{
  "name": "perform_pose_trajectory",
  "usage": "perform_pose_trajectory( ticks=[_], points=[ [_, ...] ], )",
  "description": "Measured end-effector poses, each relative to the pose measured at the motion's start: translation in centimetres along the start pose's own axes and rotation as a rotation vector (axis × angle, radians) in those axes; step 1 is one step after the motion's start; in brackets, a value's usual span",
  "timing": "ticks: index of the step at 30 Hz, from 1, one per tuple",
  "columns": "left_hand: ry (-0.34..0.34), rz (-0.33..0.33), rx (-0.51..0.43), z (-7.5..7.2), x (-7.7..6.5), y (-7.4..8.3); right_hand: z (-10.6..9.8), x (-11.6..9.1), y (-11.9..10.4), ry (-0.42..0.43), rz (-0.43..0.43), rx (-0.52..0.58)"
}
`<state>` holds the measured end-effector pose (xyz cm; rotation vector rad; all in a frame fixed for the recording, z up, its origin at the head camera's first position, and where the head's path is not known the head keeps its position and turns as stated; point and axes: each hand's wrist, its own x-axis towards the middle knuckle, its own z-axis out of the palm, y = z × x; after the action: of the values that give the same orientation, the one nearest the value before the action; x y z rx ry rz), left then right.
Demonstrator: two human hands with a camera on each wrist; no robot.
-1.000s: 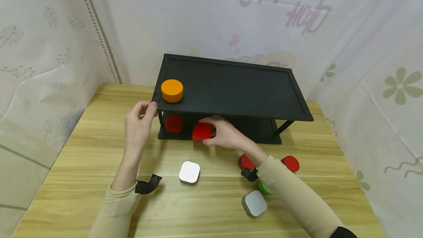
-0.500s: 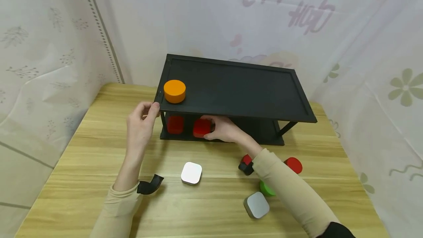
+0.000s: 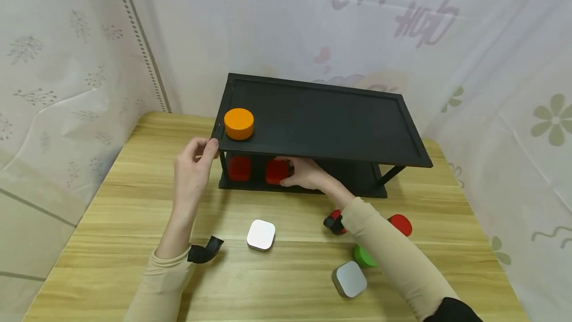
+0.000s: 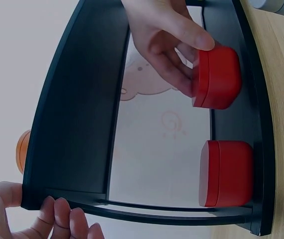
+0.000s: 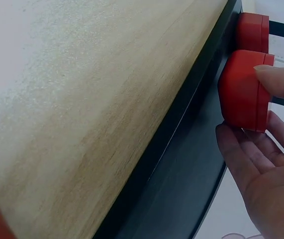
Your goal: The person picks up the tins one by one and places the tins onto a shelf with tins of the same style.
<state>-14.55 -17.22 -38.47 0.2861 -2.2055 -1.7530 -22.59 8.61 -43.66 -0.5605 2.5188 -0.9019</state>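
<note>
My right hand (image 3: 306, 173) reaches under the top board of a black two-tier rack (image 3: 321, 123) and grips a red square tin (image 3: 276, 172) between thumb and fingers, just over the lower shelf. In the left wrist view this red tin (image 4: 219, 77) is near a second red tin (image 4: 229, 173), which stands on the shelf by the left end. My left hand (image 3: 193, 165) pinches the rack's front left corner, thumb above and fingers below. On the top board, close to that corner, sits an orange round tin (image 3: 239, 124).
In front of the rack on the wooden table (image 3: 134, 212) are a white square tin (image 3: 261, 235), a silver square tin (image 3: 350, 279) and a green round tin (image 3: 364, 256). Red round tins (image 3: 400, 224) lie to the right, one partly behind the right wrist strap. A patterned cloth (image 3: 286, 24) hangs behind.
My right hand has moved the red square tin from the rack's front edge inward, over the lower shelf. The left hand keeps its place at the corner.
</note>
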Motion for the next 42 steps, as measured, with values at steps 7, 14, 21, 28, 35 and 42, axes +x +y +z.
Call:
perform_pose_trajectory(
  ticks=[7, 14, 21, 28, 35, 42],
  points=[
    [0.001, -0.011, 0.002, -0.07, 0.0, -0.03, 0.17, 0.53, 0.36, -0.003, 0.013, 0.018],
    [0.004, -0.009, -0.002, -0.06, 0.05, -0.11, 0.1, 0.83, 0.52, -0.006, 0.013, 0.028],
    [0.001, 0.007, -0.007, 0.05, -0.02, -0.07, 0.03, 0.82, 0.49, -0.018, 0.017, 0.023],
    [0.003, 0.009, -0.007, 0.07, -0.06, 0.06, 0.01, 0.67, 0.37, -0.023, 0.021, 0.031],
    [0.002, 0.009, 0.001, 0.03, -0.01, 0.1, -0.05, 0.53, 0.35, -0.028, 0.02, 0.048],
    [0.003, -0.002, 0.003, -0.02, 0.03, 0.18, -0.32, 0.19, 0.51, -0.004, 0.045, 0.115]
  ],
)
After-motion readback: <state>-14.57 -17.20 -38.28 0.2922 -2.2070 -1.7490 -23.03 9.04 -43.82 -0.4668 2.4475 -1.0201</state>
